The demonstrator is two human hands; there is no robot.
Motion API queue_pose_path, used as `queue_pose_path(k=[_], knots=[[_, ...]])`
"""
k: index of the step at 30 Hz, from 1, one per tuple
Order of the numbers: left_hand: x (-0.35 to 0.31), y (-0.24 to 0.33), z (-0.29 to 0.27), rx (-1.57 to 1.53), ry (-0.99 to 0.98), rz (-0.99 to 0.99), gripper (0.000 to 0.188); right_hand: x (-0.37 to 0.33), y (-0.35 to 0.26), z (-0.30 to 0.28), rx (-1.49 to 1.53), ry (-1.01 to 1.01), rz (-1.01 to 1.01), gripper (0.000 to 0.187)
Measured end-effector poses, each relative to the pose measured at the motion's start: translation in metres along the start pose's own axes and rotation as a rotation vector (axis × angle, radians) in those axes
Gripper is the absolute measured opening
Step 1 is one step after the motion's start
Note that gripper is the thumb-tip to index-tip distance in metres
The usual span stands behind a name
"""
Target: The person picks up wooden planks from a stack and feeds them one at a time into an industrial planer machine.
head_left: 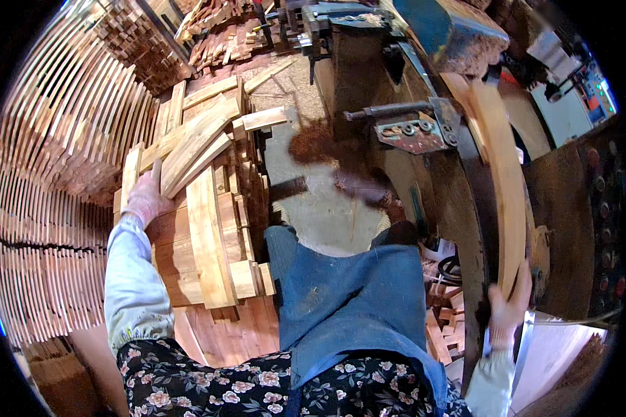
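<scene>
On the left, my left hand [148, 199] is closed around the near end of a pale wooden board [131, 175] on top of a stack. Other boards [200, 147] lie crosswise beside it, and one long board [210, 236] lies lengthwise along the stack. My right hand [511, 304], slightly blurred, grips the near end of a long wooden board [506, 187] lying along the bed of a woodworking machine [435, 167]. The far end of that board runs up beneath the machine's blue, dust-covered hood [459, 35].
Tall stacks of thin wooden slats [55, 167] line the left side. A metal clamp-like bracket [417, 128] juts from the machine toward the middle. Sawdust [313, 142] lies on the floor. A dark button panel [598, 222] stands at the right, with offcuts [445, 320] below the machine.
</scene>
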State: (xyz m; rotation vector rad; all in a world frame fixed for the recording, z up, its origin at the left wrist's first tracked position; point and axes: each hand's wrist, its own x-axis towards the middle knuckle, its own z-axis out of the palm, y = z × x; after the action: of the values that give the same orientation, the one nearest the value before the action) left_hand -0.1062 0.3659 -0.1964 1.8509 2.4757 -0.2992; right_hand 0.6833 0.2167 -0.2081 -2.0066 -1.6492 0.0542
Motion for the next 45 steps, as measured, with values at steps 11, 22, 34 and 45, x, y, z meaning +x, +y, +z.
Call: queue_pose_path(k=[11,22,34,45], knots=[[-0.083,0.027,-0.057,-0.352,0.218,-0.104,0.117,0.02,0.033,-0.009,-0.184,0.012,-0.387,0.039],[-0.108,0.266,-0.14,0.04,0.284,0.961,0.078,0.149,-0.093,0.044,0.343,-0.135,-0.582,0.051],[-0.149,0.496,-0.124,-0.486,0.647,1.468,0.055,-0.085,0.011,-0.069,-0.311,-0.197,0.079,0.104],[-0.065,0.17,0.018,-0.129,0.248,-0.174,0.105,0.007,0.023,0.004,0.46,0.317,0.227,0.08]])
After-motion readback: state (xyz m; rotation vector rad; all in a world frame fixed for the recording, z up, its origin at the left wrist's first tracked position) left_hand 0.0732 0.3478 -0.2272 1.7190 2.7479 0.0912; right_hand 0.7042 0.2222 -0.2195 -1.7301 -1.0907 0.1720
